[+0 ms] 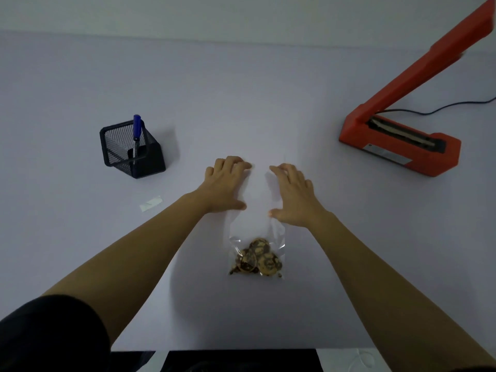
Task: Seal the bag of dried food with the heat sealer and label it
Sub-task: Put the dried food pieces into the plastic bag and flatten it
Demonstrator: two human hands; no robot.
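A clear plastic bag (256, 210) lies flat on the white table, its brown dried slices (256, 260) gathered at the near end. My left hand (224, 185) rests flat on the bag's left side, fingers straight toward the far end. My right hand (291, 194) lies flat on its right side in the same way. An orange heat sealer (397, 146) stands at the right with its arm raised. A small white label (151, 203) lies on the table to the left.
A black mesh pen holder (131, 149) with a blue marker (137, 130) stands at the left. The sealer's black cable (440, 107) runs off to the right. The table's near edge (241, 349) is just below my forearms.
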